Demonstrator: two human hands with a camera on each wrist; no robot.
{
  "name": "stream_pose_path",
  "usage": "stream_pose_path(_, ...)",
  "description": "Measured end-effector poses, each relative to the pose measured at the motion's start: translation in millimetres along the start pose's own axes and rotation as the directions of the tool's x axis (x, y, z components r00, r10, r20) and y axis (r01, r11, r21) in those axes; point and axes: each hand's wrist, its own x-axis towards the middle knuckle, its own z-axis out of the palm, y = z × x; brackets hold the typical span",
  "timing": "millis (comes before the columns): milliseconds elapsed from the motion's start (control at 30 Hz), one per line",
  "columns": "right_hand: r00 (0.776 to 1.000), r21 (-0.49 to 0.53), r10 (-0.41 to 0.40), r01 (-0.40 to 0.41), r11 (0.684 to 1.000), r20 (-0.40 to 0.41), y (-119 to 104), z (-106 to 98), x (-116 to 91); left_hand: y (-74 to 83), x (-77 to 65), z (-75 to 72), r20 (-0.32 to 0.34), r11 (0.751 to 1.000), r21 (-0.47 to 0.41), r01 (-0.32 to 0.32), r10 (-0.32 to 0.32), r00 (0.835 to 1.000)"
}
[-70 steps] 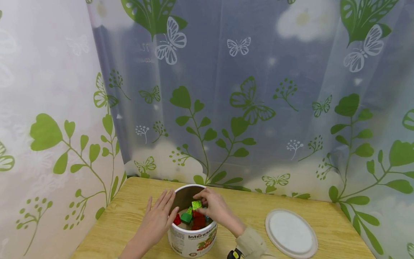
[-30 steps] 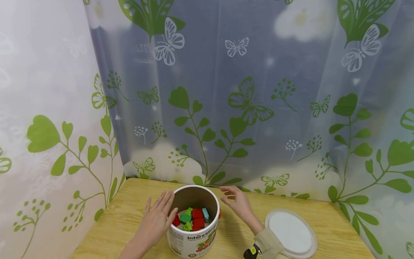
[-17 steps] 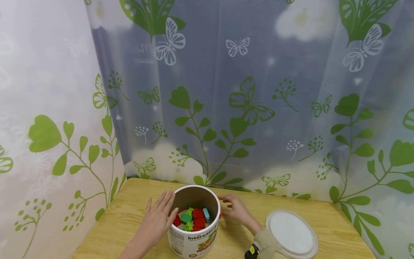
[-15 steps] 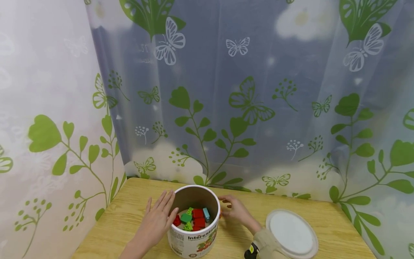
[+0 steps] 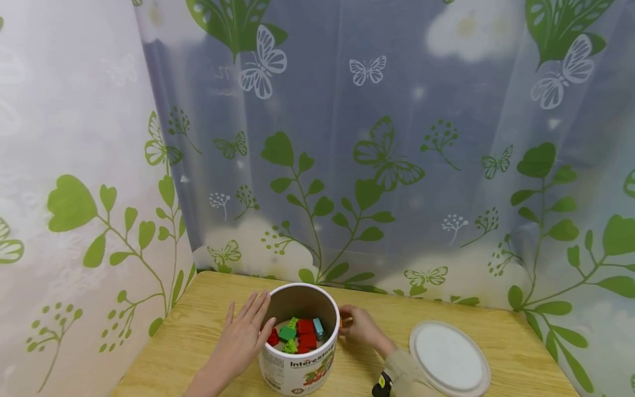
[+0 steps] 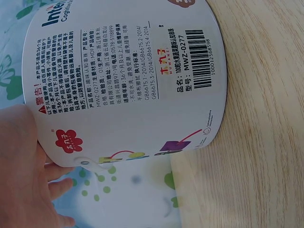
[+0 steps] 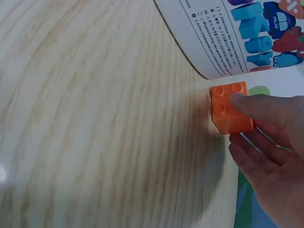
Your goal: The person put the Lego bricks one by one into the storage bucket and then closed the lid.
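Observation:
A white cylindrical tub stands on the table with several toy building blocks inside, red, green and light blue. My left hand rests against its left rim with straight fingers; in the left wrist view, the left hand touches the tub's side near the rim. Just right of the tub, my right hand pinches an orange toy building block. The right wrist view has the right hand with its thumb on the studded face and fingers at the other side. In the head view the orange block is mostly hidden.
A round white lid lies on the wooden table to the right of the tub. Patterned curtains rise behind the table and on the left side. A dark watch sits at the right sleeve.
My right hand was inside the tub with a light green block, came out without it, moved over the right rim, then lowered beside the tub onto the orange block. My left hand has stayed put.

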Motion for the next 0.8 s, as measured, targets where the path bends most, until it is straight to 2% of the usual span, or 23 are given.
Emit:
stream_pose_path(300, 0.994, -0.048, 0.048, -0.053, 0.997, -0.094, -7.7, -9.9, -6.7, 1.4, -0.2, -2.1, 0.012, 1.000, -0.011, 0.002, -0.002, 1.000)
stream_pose_path(467, 0.987, -0.076, 0.033, -0.045, 0.996, -0.159, -15.4, -18.4, -11.0, 1.5, 0.3, -1.9, 0.019, 1.000, -0.004, 0.002, -0.002, 1.000)
stream_pose_path(800, 0.966, -0.091, 0.059, -0.085, 0.992, -0.253, -48.6, -43.5, -15.8, 0.7, 0.9, -1.0, 0.022, 1.000, -0.007, 0.005, -0.004, 1.000)
